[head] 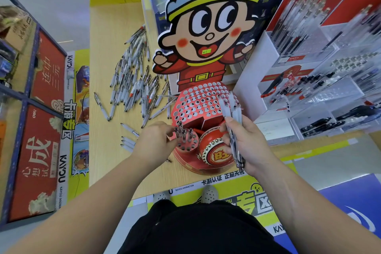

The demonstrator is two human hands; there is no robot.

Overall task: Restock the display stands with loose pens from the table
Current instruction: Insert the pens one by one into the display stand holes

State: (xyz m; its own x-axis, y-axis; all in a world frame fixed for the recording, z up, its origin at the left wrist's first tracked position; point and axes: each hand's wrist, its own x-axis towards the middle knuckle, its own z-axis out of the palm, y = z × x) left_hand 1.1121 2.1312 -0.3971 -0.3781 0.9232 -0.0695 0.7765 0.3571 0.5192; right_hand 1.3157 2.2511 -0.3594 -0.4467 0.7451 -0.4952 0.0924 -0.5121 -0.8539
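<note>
A red cardboard display stand (198,105) with a cartoon figure stands on the wooden table (107,51); its top panel is full of round holes. A lower round holder (186,144) at its front left has several pens standing in it. My left hand (153,142) pinches one of those upright pens at the holder. My right hand (245,140) grips a bundle of white pens (232,109), held upright just right of the stand. A big heap of loose white pens (136,80) lies on the table to the left.
Clear acrylic pen racks (321,80) with black and red pens stand at the right. A few single pens (128,140) lie near my left wrist. Red and blue shelving (35,121) runs along the left. A yellow floor banner (243,196) lies below.
</note>
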